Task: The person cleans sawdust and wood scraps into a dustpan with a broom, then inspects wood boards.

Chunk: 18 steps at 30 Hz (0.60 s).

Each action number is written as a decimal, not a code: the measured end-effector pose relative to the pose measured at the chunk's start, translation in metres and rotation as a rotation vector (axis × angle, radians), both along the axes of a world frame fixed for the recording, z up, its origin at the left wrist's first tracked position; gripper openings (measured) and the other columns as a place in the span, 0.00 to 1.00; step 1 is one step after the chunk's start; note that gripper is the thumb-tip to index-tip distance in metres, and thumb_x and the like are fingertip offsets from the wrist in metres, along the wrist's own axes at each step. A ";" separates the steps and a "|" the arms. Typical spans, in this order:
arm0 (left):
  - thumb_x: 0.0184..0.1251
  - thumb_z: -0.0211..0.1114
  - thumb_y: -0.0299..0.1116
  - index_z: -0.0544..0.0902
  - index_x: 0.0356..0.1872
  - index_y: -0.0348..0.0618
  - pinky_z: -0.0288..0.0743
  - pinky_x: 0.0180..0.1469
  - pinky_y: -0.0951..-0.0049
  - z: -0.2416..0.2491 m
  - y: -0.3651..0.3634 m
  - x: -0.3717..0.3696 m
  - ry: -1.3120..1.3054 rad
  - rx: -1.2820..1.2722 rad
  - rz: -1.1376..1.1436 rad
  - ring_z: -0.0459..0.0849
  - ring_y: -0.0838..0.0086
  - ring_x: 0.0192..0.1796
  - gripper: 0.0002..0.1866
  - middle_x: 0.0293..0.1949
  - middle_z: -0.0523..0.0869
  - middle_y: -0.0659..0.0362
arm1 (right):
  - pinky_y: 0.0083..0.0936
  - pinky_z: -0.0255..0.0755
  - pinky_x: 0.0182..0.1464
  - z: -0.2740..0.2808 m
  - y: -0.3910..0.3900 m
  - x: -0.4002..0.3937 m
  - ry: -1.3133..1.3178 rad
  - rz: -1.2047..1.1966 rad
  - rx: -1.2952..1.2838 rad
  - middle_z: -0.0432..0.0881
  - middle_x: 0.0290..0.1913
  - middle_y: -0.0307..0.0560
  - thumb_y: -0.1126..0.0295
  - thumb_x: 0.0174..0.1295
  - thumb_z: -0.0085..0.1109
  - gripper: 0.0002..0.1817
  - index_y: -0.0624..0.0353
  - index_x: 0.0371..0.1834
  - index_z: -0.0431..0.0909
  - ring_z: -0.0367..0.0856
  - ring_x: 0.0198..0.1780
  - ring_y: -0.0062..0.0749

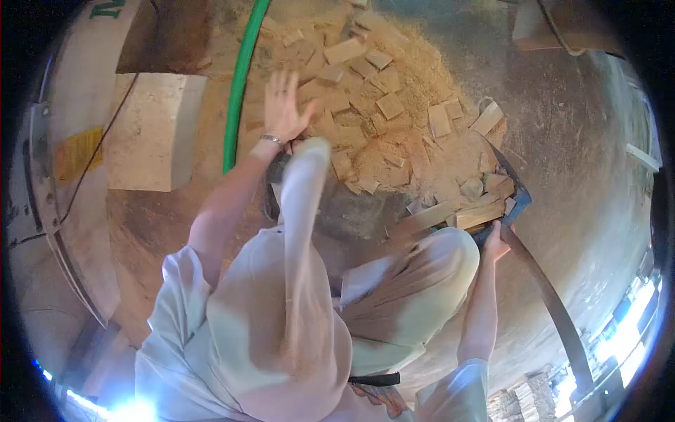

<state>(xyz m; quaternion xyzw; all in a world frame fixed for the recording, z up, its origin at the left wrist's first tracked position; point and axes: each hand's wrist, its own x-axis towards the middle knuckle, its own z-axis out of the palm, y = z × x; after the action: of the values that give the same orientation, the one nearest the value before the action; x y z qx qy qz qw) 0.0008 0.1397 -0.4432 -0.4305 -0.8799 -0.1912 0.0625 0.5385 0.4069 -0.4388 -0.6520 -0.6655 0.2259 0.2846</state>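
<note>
My left hand (283, 112) is open, its fingers spread over the left part of a heap of sawdust (383, 151) and wood offcuts (390, 105). A metal bracelet circles that wrist. At the right, my right hand (496, 244) is closed on the edge of a blue-rimmed container (521, 200); its full shape is hidden. Several wood scraps (480, 214) lie within that rim, just above the right hand. My bent legs, in pale dusty trousers (415, 288), cover much of the foreground.
A green hose (243, 88) runs down just left of the heap. Farther left stands a pale wooden block (148, 132). A long curved brown strip (548, 302) extends from near my right hand to the lower right. A dark cable (88, 165) hangs at the left.
</note>
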 end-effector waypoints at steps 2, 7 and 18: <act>0.60 0.64 0.57 0.64 0.70 0.43 0.48 0.75 0.47 0.002 0.017 0.016 -0.073 0.029 -0.112 0.56 0.44 0.74 0.41 0.69 0.64 0.40 | 0.31 0.73 0.53 0.014 -0.005 -0.007 -0.029 0.013 -0.059 0.84 0.49 0.53 0.67 0.56 0.66 0.23 0.68 0.52 0.77 0.82 0.48 0.38; 0.54 0.69 0.57 0.65 0.69 0.44 0.54 0.69 0.48 0.015 0.058 0.053 -0.186 0.077 -0.173 0.65 0.49 0.66 0.44 0.64 0.70 0.44 | 0.32 0.73 0.52 0.017 -0.006 -0.009 0.009 0.005 -0.048 0.84 0.46 0.51 0.70 0.55 0.65 0.19 0.66 0.49 0.79 0.82 0.46 0.37; 0.54 0.70 0.44 0.71 0.63 0.45 0.63 0.61 0.46 0.065 0.086 0.150 -0.569 -0.078 -0.220 0.71 0.53 0.63 0.34 0.60 0.73 0.48 | 0.27 0.72 0.50 0.069 -0.050 -0.056 0.227 -0.086 -0.175 0.81 0.41 0.45 0.75 0.58 0.65 0.15 0.65 0.47 0.75 0.78 0.43 0.29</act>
<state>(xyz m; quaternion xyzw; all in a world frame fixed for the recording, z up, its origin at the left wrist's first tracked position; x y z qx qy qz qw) 0.1510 0.2253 -0.3785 -0.4544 -0.8168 -0.2759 -0.2243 0.4824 0.3569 -0.3697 -0.6724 -0.5782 0.3431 0.3095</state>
